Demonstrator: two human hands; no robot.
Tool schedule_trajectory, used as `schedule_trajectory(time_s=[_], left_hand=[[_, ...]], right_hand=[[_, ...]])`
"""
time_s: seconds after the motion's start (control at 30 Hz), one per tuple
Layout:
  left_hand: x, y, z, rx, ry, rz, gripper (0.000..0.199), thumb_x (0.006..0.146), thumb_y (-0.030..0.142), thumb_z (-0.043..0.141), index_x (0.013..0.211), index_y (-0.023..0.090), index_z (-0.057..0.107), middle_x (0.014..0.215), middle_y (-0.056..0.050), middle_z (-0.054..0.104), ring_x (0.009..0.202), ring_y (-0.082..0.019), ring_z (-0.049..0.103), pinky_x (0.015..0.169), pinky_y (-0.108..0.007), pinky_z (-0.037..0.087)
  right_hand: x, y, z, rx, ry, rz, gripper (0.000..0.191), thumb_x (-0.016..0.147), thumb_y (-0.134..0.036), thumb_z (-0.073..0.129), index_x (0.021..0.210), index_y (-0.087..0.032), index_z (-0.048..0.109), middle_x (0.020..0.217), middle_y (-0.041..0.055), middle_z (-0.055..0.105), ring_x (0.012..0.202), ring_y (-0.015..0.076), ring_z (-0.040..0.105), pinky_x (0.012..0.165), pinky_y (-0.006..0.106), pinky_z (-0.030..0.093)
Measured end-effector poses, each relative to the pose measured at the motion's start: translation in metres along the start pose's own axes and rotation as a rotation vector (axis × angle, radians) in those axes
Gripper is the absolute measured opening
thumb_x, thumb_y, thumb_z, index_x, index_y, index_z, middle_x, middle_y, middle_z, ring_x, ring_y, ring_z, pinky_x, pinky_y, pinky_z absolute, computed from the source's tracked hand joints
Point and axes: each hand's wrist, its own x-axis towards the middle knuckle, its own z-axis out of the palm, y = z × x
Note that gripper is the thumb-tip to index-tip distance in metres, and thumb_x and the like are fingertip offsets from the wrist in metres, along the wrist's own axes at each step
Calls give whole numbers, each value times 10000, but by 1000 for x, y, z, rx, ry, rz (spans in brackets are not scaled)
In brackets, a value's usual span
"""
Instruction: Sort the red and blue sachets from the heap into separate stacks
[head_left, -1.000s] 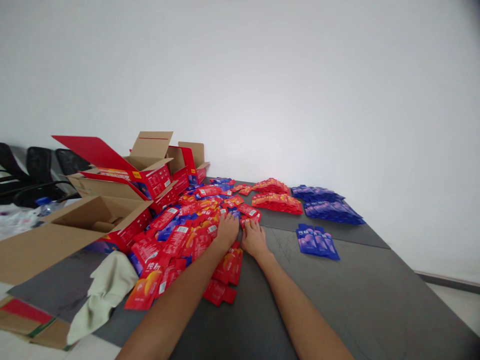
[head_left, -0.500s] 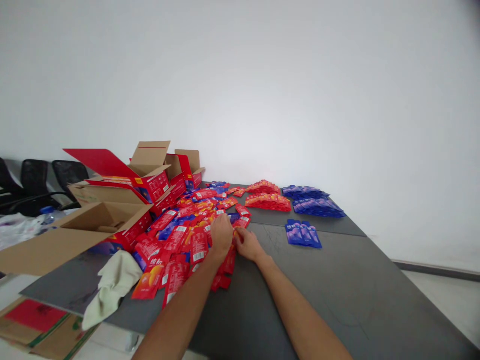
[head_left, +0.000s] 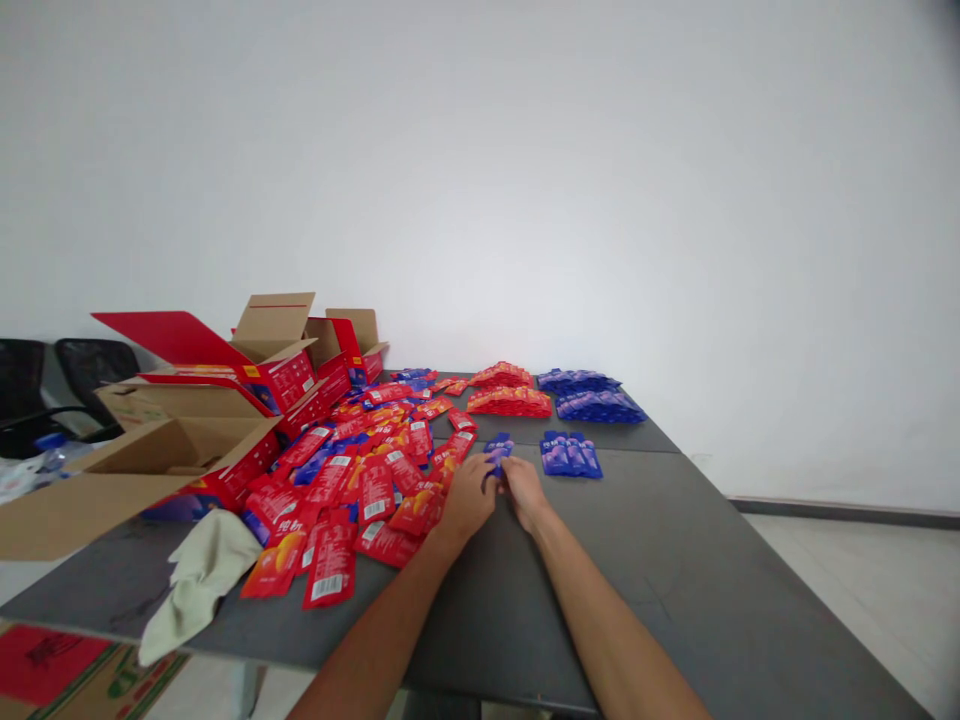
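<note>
Between my hands is a blue packet, its top edge pointing away from me. My left hand has its fingers closed on the packet's lower left part, beside the loose red packets. At the packet's lower right, my right hand pinches it with closed fingers. Several overlapping blue packets lie flat just right of my right hand. Farther back are stacked rows of red packets and stacked rows of blue packets.
Open red and brown cardboard boxes line the left side of the dark table. A pale cloth hangs over the front left edge. Black chairs stand at the far left, and a white wall is behind.
Both hands have moved from the red pile slightly right, and a blue packet now shows between them. Some red packets near the hands have shifted. The view has turned a little right.
</note>
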Motion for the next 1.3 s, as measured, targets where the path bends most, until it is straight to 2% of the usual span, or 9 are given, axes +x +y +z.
schedule_trajectory(time_s=[0.17,0.3,0.4,0.53,0.73,0.9,1.07,1.2,1.3], left_hand=[[22,6,16,-313,103,-529,257,803,234,622,1047,160,658,1102,-101,701,1046,-220,645,931,-372,505],[34,7,39,-618,-65,-783,283,712,347,731,889,133,676,772,-51,709,717,-187,671,661,-287,524],[38,10,58,-808,-112,-732,311,681,412,763,805,140,680,658,-6,670,602,-148,629,576,-245,487],[52,12,80,-790,-57,-732,336,684,447,770,775,135,686,642,-2,665,608,-138,624,578,-230,483],[80,12,114,-660,-3,-768,398,682,276,796,1021,128,648,727,-30,702,637,-147,651,605,-235,494],[87,11,136,-518,-50,-718,332,683,153,774,996,134,666,709,-35,693,658,-163,648,683,-262,491],[84,21,137,-296,-142,-582,103,791,213,688,884,180,716,845,-82,713,849,-206,662,845,-303,472],[77,34,131,91,-242,-388,256,904,267,514,868,172,749,970,-158,694,990,-262,629,925,-369,454],[71,39,128,144,-279,-201,315,885,176,467,1036,186,744,1122,-144,679,1118,-256,573,1010,-384,420]], right_hand=[[-4,2,-38,-186,35,-75,282,799,-444,557,702,-179,571,559,-30,565,474,107,478,449,204,342],[-6,-2,-63,-315,48,-114,288,826,-439,534,705,-184,590,535,-37,547,475,120,474,474,215,347],[-7,-9,-80,-470,91,-177,299,866,-418,503,767,-180,654,621,3,621,580,160,557,568,240,410],[-4,-17,-105,-944,272,-374,312,907,-250,432,1036,-173,705,1012,99,711,969,234,617,884,313,441],[2,-5,-131,-1360,400,-306,521,880,-266,519,1401,-266,522,1563,78,342,1443,325,211,1130,517,215],[7,3,-136,-1385,295,-147,556,920,-319,464,1475,-307,416,1600,58,269,1469,326,154,1119,612,182],[9,2,-139,-1378,260,-135,515,945,-302,417,1459,-289,445,1586,82,302,1471,315,164,1116,624,181],[10,2,-140,-1368,257,-131,516,943,-294,433,1459,-295,448,1574,96,325,1464,324,185,1103,643,187],[10,1,-140,-1355,255,-134,509,941,-292,442,1450,-303,461,1569,94,335,1460,323,193,1100,648,186]])
